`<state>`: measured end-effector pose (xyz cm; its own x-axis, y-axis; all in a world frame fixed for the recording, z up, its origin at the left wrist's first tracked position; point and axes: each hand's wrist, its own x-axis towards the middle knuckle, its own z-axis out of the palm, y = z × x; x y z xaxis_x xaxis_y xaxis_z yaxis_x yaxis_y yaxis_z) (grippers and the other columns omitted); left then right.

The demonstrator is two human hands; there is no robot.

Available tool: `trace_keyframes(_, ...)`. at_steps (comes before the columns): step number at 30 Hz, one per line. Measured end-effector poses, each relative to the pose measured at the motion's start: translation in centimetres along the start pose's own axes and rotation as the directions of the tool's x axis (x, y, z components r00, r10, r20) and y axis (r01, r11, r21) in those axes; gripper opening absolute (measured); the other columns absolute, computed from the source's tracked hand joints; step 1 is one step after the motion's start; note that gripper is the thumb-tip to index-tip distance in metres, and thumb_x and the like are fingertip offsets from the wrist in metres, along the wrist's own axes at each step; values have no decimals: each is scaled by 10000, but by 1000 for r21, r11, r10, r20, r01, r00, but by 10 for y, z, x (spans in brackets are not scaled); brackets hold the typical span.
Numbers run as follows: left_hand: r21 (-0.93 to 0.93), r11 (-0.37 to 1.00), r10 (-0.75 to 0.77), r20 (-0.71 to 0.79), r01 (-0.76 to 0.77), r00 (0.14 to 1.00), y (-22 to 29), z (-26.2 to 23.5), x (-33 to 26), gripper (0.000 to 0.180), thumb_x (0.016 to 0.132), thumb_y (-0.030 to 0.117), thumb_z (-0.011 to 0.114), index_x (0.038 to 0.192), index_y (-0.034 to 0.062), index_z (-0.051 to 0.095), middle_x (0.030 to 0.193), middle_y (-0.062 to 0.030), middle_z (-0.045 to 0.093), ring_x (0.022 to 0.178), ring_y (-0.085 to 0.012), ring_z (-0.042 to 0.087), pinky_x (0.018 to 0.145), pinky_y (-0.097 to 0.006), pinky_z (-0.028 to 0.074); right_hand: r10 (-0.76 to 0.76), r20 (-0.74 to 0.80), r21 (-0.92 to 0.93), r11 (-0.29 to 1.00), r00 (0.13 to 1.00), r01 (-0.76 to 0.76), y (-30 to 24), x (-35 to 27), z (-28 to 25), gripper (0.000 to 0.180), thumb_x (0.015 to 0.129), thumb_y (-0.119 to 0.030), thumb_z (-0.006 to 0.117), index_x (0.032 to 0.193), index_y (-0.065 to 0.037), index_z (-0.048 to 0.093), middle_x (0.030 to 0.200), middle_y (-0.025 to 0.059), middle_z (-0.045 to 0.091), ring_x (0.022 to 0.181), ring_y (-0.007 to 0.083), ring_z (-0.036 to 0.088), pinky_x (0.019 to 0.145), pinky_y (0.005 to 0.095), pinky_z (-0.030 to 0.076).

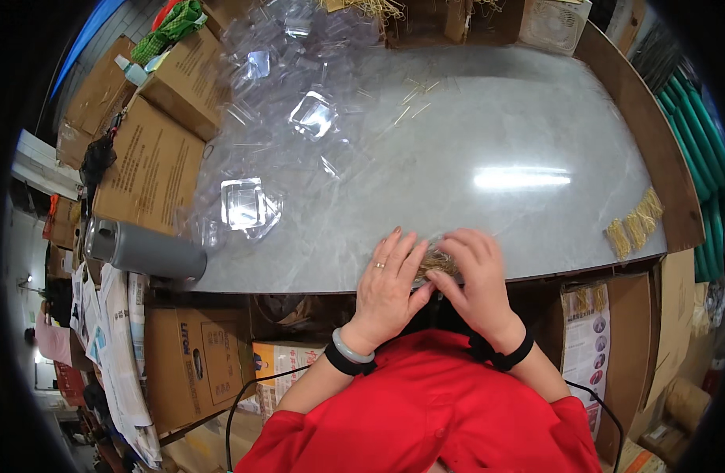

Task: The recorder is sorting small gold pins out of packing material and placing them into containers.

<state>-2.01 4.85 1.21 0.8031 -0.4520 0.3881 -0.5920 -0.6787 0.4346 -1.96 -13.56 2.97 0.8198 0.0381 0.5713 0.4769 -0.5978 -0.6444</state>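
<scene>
At the table's near edge, a small bundle of thin gold-coloured wire pieces (436, 266) lies between my two hands. My left hand (388, 276) holds its left side, the fingers long against it and the thumb near the edge. From the right, my right hand (479, 277) curves its fingers and thumb round the same bundle. Part of the bundle is hidden by the fingers; whether clear plastic surrounds it I cannot tell. Several bunches of similar gold wire (635, 223) lie at the table's right edge. Loose gold wire pieces (414, 100) are scattered farther back.
Clear plastic boxes (311, 116) heap over the left of the grey table (457, 142). A grey bottle (146, 248) lies at the left near corner, beside cardboard boxes (150, 162). A raised brown board (650, 134) borders the right side. A white fan-like unit (553, 25) stands at the back.
</scene>
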Motion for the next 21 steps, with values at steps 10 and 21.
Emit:
trace_keyframes(10,97,994,-48,49,43,998,-3,-21,3,525,915,248,672,1372,19,551,1510,-218,387,1427,-477,286,1143,-590,288,-20,438,-71,996,899,56,-14,24,-32,445,911,-170,706,1315,-53,559,1404,191,495,1384,440,391,1122,511,373)
trace_keyframes(21,143,975,-171,-26,173,985,-39,-38,2,541,861,322,684,1320,48,603,1420,-227,491,1303,-437,452,1112,-604,310,53,598,-231,967,800,109,155,259,20,697,994,-502,549,1485,-29,400,1559,277,331,1437,449,323,1189,472,289)
